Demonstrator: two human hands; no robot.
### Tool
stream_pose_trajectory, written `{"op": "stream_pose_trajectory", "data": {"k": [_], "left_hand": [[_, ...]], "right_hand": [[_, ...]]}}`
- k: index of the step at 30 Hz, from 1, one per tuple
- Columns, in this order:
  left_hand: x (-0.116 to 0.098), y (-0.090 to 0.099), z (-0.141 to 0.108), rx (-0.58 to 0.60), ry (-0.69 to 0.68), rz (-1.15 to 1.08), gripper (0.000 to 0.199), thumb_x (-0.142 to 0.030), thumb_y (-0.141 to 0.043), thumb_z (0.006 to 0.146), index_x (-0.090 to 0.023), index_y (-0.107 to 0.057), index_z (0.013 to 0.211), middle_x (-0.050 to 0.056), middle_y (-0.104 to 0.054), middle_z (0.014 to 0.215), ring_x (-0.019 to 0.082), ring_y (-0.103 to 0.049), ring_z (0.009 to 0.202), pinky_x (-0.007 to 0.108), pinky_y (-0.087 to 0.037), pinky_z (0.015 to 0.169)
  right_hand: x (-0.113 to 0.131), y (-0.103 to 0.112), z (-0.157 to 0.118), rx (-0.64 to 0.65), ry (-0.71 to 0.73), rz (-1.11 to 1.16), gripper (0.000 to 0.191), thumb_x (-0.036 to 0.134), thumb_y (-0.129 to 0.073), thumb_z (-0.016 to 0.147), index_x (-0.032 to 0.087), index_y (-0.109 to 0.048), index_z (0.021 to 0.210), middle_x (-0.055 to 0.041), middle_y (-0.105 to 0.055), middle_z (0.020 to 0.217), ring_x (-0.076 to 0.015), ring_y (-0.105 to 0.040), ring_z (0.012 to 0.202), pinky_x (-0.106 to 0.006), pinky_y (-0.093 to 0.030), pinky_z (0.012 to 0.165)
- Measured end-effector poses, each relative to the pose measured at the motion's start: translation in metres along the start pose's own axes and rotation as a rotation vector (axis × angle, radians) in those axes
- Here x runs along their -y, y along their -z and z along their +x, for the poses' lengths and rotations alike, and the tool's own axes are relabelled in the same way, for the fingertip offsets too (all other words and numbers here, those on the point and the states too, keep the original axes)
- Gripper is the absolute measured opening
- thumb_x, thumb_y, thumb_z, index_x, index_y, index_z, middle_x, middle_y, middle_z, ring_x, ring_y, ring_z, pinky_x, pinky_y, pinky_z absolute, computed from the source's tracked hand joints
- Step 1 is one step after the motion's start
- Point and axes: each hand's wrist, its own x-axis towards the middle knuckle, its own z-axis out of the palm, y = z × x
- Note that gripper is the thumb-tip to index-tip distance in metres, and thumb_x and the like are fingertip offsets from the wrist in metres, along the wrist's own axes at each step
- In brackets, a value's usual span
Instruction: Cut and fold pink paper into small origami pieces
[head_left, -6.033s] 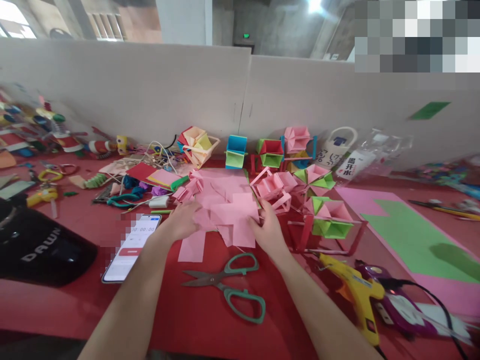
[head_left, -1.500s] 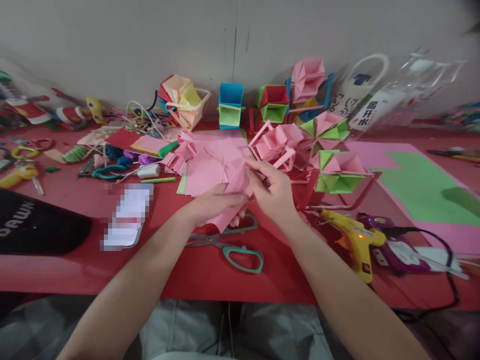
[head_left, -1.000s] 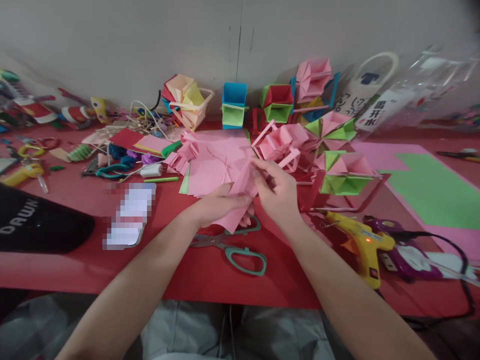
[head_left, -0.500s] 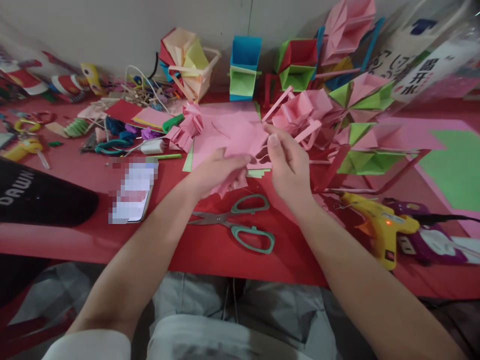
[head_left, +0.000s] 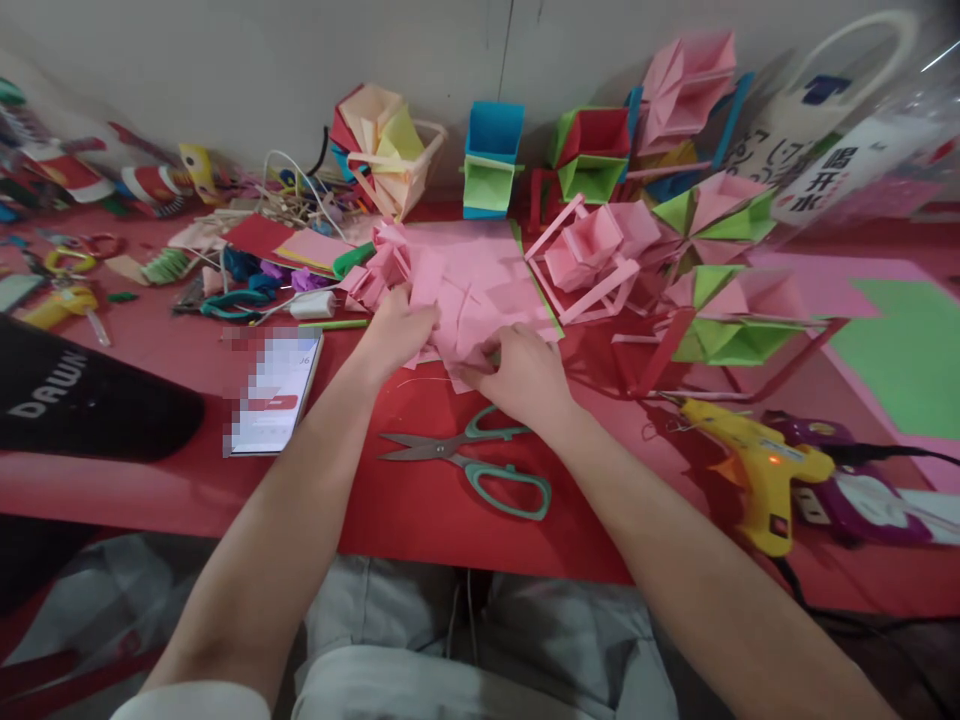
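Cut pink paper pieces [head_left: 457, 312] lie over a stack of pink sheets [head_left: 487, 245] with a green edge showing. My left hand [head_left: 397, 328] is closed at the left side of the pieces, its fingertips on a piece of pink paper. At their near right side, my right hand [head_left: 525, 370] pinches the edge of a pink piece between thumb and fingers. Just below the hands lie scissors [head_left: 457, 450] with pale green handles, blades apart and pointing left. A folded pink paper shape [head_left: 382, 262] sits beyond my left hand.
Folded paper models, including a pink one [head_left: 592, 250] and a pink-green one [head_left: 735, 315], stand at the back and right. A yellow glue gun [head_left: 772, 470] with its light on lies at right. To the left are a phone [head_left: 277, 390] and a black cup [head_left: 97, 400].
Both hands have come down toward me and onto the paper stack. The pink paper held up between them now lies flat. My right hand has moved left; the view has shifted slightly.
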Motion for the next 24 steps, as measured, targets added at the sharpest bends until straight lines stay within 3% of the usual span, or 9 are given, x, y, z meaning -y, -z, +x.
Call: {"op": "stream_pose_trajectory", "data": {"k": [4,8,12,15,18,21,24], "left_hand": [[0.009,-0.003,-0.001,0.031,0.032,0.064,0.025,-0.010,-0.064,0.067,-0.018,-0.057,0.090,0.002,-0.063,0.065,0.018,-0.062,0.056,0.027,-0.047,0.055],[0.007,-0.003,-0.003,-0.004,-0.066,0.104,0.015,-0.015,-0.063,0.071,-0.018,-0.055,0.083,0.001,-0.060,0.067,0.015,-0.059,0.058,0.024,-0.044,0.054],[-0.002,-0.004,-0.004,-0.014,-0.091,-0.003,0.009,-0.020,-0.060,0.077,-0.019,-0.052,0.081,-0.001,-0.055,0.065,0.012,-0.055,0.052,0.024,-0.045,0.052],[-0.004,-0.003,-0.001,-0.100,-0.095,-0.089,0.009,-0.024,-0.057,0.079,-0.020,-0.049,0.081,-0.002,-0.053,0.064,0.012,-0.053,0.049,0.025,-0.045,0.051],[-0.002,0.001,0.000,-0.170,-0.133,-0.003,0.010,-0.023,-0.058,0.078,-0.021,-0.049,0.083,-0.002,-0.054,0.065,0.012,-0.052,0.051,0.024,-0.043,0.052],[-0.001,0.005,-0.003,-0.229,-0.236,0.182,0.015,-0.020,-0.066,0.073,-0.020,-0.054,0.083,0.002,-0.058,0.073,0.015,-0.057,0.064,0.025,-0.044,0.058],[-0.002,0.004,-0.007,-0.131,-0.244,0.231,0.012,-0.023,-0.063,0.078,-0.018,-0.057,0.087,0.004,-0.060,0.073,0.017,-0.058,0.063,0.026,-0.045,0.058]], "right_hand": [[-0.004,0.000,0.003,0.029,-0.038,0.135,0.031,0.044,-0.076,0.070,0.021,-0.056,0.072,-0.0040,-0.063,0.078,-0.0204,-0.056,0.069,-0.040,-0.046,0.072],[-0.017,0.005,0.009,-0.009,-0.041,0.379,0.013,0.025,-0.064,0.074,0.021,-0.051,0.071,-0.0014,-0.061,0.071,-0.0176,-0.055,0.065,-0.034,-0.046,0.065],[-0.033,0.021,0.015,-0.125,-0.099,0.560,0.010,0.023,-0.058,0.075,0.020,-0.059,0.085,-0.0052,-0.067,0.082,-0.0204,-0.060,0.073,-0.035,-0.048,0.068],[-0.039,0.034,0.016,-0.240,-0.087,0.481,0.010,0.025,-0.056,0.081,0.020,-0.061,0.086,-0.0050,-0.067,0.080,-0.0217,-0.061,0.074,-0.037,-0.049,0.071],[-0.036,0.037,0.015,-0.336,-0.073,0.543,0.009,0.027,-0.057,0.084,0.021,-0.061,0.088,-0.0034,-0.067,0.079,-0.0205,-0.062,0.073,-0.037,-0.051,0.071],[-0.028,0.035,0.013,-0.255,-0.138,0.842,0.011,0.030,-0.061,0.084,0.022,-0.059,0.092,-0.0012,-0.068,0.077,-0.0180,-0.062,0.066,-0.033,-0.053,0.062],[-0.019,0.031,0.010,-0.113,-0.142,0.966,0.016,0.032,-0.066,0.083,0.021,-0.060,0.092,-0.0017,-0.070,0.081,-0.0174,-0.065,0.071,-0.031,-0.054,0.065]]}}
